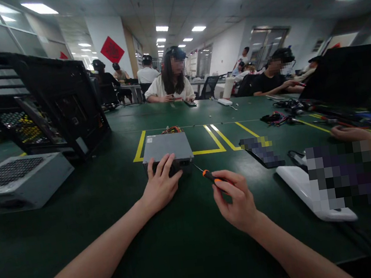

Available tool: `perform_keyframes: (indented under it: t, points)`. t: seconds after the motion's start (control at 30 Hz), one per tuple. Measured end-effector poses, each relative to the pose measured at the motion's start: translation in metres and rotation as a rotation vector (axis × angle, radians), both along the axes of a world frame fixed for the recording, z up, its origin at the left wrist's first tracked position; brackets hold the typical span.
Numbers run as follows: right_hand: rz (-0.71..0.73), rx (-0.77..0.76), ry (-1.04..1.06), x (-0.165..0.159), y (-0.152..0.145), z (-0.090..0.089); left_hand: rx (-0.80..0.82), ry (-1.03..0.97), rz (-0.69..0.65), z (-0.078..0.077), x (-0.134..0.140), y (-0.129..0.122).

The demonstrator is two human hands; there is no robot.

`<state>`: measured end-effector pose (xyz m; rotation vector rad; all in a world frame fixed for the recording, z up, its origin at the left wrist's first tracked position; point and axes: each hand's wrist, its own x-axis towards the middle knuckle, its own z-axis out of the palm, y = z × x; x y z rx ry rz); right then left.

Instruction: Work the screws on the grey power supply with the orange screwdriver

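Note:
A grey metal power supply unit [167, 146] lies on the green table in front of me, with a bundle of coloured wires [173, 129] at its far side. My left hand [162, 181] rests against its near face, fingers spread over the top front edge and not wrapped round it. In my right hand [233, 194] is a black and orange screwdriver [207, 175], gripped by the handle between thumb and fingers. Its thin shaft points up and left toward the unit's right front corner. Whether the tip touches the unit, I cannot tell.
On the left stand a black computer case [87, 102] and a second power supply [44, 177]. To the right are a dark phone-like object [263, 153], a white power bank-like block [295, 183], cables [277, 118] and another person's hand [353, 133]. Yellow tape [208, 151] marks the table. People sit beyond.

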<state>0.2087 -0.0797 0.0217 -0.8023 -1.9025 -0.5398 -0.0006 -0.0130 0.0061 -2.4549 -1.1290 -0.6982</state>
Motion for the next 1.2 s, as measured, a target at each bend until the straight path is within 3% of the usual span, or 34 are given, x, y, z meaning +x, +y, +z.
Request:
perform_keyframes:
  t: [0.37, 0.53, 0.7, 0.9, 1.07, 1.2]
  points:
    - [-0.003, -0.053, -0.02, -0.0009, -0.0024, -0.0024, -0.01, -0.026, -0.014, -0.0006, -0.0006, 0.0003]
    - [-0.042, -0.006, -0.087, -0.0023, -0.0039, -0.0004, -0.025, -0.018, -0.017, 0.0024, -0.0016, -0.0019]
    - [-0.006, -0.031, -0.034, -0.0028, -0.0054, -0.0019, -0.011, -0.038, -0.017, 0.0023, -0.0008, -0.0015]
    - [-0.073, -0.034, -0.075, -0.0025, -0.0043, 0.0011, 0.003, 0.001, 0.004, 0.0009, -0.0001, -0.0001]
    - [0.003, -0.055, -0.054, -0.0039, -0.0046, -0.0001, 0.005, -0.013, 0.025, -0.0011, 0.0022, 0.0005]
    - [-0.045, -0.077, -0.04, -0.0036, -0.0047, -0.0001, -0.011, -0.069, 0.033, -0.0025, 0.0069, -0.0017]
